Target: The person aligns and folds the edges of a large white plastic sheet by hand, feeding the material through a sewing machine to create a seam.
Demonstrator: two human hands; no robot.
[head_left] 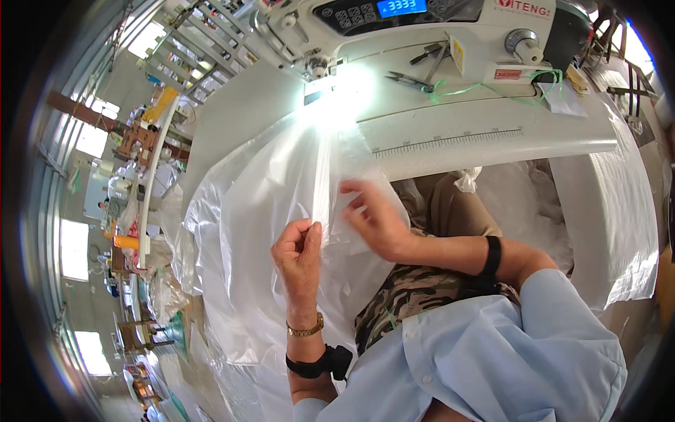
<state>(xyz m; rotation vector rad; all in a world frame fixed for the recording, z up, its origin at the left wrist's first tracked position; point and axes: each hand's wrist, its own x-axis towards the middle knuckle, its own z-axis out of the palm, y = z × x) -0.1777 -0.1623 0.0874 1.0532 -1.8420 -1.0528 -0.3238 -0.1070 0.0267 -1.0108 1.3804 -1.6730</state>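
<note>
A sheet of thin white translucent plastic (253, 190) spreads over the machine bed and hangs down across my lap. Its folded edge runs as a narrow strip from under the lit needle area of a white sewing machine (450, 46) toward me. My left hand (298, 254) pinches this strip between thumb and fingers. My right hand (375, 221) is just right of the strip, with fingers bent and apart, slightly smeared by motion. I see nothing in it. Glare from the lamp hides the needle and presser foot.
Small scissors (430, 60) and a dark pen-like tool (410, 80) lie on the machine bed, with green thread (485, 91) nearby. A printed ruler scale (450, 141) runs along the front edge. More white plastic (605, 232) drapes at the right. Workbenches with clutter stand at the left.
</note>
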